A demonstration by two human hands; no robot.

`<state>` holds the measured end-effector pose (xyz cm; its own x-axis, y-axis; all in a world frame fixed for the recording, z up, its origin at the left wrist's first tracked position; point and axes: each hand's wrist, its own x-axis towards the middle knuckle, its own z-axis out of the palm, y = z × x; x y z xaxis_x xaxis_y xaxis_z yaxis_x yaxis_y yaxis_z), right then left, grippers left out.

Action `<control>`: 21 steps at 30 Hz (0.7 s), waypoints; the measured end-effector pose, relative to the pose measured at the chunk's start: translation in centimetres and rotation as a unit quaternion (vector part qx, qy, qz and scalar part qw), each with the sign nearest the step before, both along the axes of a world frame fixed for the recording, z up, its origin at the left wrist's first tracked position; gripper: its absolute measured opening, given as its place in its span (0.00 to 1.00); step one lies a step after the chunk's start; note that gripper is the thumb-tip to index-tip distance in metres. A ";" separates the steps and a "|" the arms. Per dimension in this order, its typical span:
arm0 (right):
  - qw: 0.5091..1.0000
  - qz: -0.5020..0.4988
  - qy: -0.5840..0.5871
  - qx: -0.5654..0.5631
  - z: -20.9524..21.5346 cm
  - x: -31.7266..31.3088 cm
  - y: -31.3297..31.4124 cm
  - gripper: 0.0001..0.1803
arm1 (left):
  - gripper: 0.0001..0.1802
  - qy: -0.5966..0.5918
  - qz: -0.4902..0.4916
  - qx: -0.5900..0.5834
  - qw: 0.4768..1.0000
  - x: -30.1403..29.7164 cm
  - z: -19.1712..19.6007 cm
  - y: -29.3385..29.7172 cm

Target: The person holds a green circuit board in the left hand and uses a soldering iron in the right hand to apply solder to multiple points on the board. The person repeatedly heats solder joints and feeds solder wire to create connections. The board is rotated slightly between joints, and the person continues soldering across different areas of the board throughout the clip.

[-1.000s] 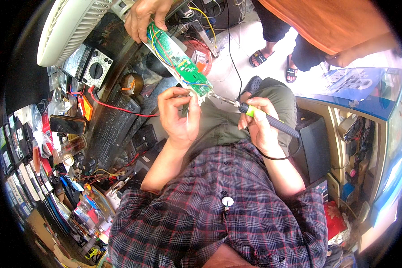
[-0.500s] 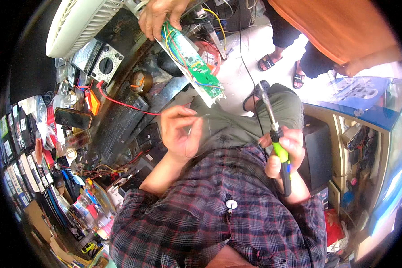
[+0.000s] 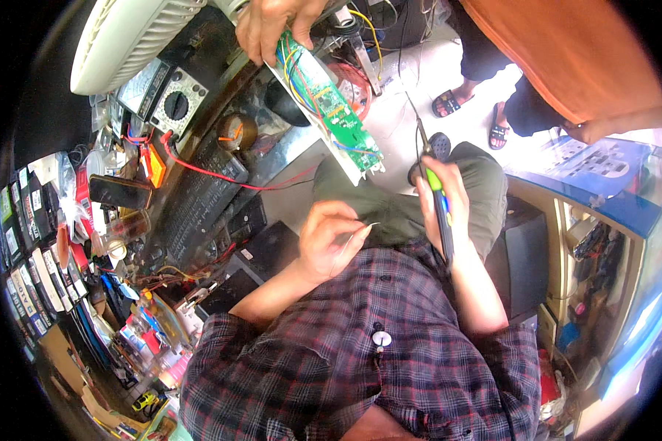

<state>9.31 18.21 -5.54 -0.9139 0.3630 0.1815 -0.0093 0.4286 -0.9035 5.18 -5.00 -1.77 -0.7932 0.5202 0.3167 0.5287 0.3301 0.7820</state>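
Observation:
My left hand is closed in a pinch around a thin silvery wire, which looks like solder; its short end sticks out past the fingertips. In my right hand is a soldering iron with a green and black handle, its metal end pointing up and away from me. Beyond my hands, another person's hand grips the far end of a long green circuit board in a white holder. Coloured wires run along the board. Neither the iron nor the wire touches it.
A multimeter with red leads stands left, near a dusty keyboard and a phone. A white fan is at upper left. Right stands a blue-topped glass counter. A person in orange stands beyond it.
My right hand has moved forward and slightly left, turning the iron's tip farther away. My left hand has shifted right and nearer to me with the wire. The board has drifted slightly right.

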 end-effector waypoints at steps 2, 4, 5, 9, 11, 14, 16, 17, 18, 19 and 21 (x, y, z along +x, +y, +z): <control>0.998 0.021 0.032 -0.040 1.1 1.5 0.1 0.27 | 0.13 -0.010 -0.008 0.020 1.000 -0.6 0.9 1.1; 0.989 0.071 0.130 -0.011 2.4 1.7 0.4 0.29 | 0.14 -0.004 -0.033 0.037 0.999 -1.3 1.9 2.0; 0.981 0.112 0.159 0.021 3.6 1.1 0.6 0.30 | 0.15 0.007 -0.050 0.048 0.998 -1.8 2.4 2.4; 0.975 0.128 0.182 -0.007 5.1 0.3 -0.3 0.27 | 0.16 0.004 -0.076 0.102 0.992 -3.2 3.1 4.2; 0.976 0.124 0.173 -0.051 5.2 0.2 -0.5 0.25 | 0.16 -0.018 -0.072 0.119 0.990 -3.5 3.3 4.5; 0.972 0.120 0.174 -0.102 5.0 0.0 -0.7 0.22 | 0.15 -0.047 -0.072 0.120 0.989 -4.1 3.9 4.7; 0.969 0.144 0.156 -0.129 5.3 -0.5 -0.6 0.19 | 0.15 -0.053 -0.087 0.114 0.988 -4.8 4.4 4.5; 0.966 0.157 0.146 -0.143 5.5 -0.7 -0.5 0.18 | 0.14 -0.063 -0.093 0.111 0.987 -4.9 4.5 4.4; 0.965 0.159 0.149 -0.146 5.5 -0.9 -0.4 0.17 | 0.12 -0.074 -0.099 0.107 0.987 -5.1 4.6 4.2; 0.964 0.162 0.151 -0.149 5.5 -1.2 -0.2 0.17 | 0.11 -0.085 -0.105 0.102 0.986 -5.2 4.7 4.1; 0.961 0.145 0.160 -0.175 5.1 -1.6 -0.2 0.18 | 0.11 -0.085 -0.096 0.096 0.987 -5.5 4.7 3.9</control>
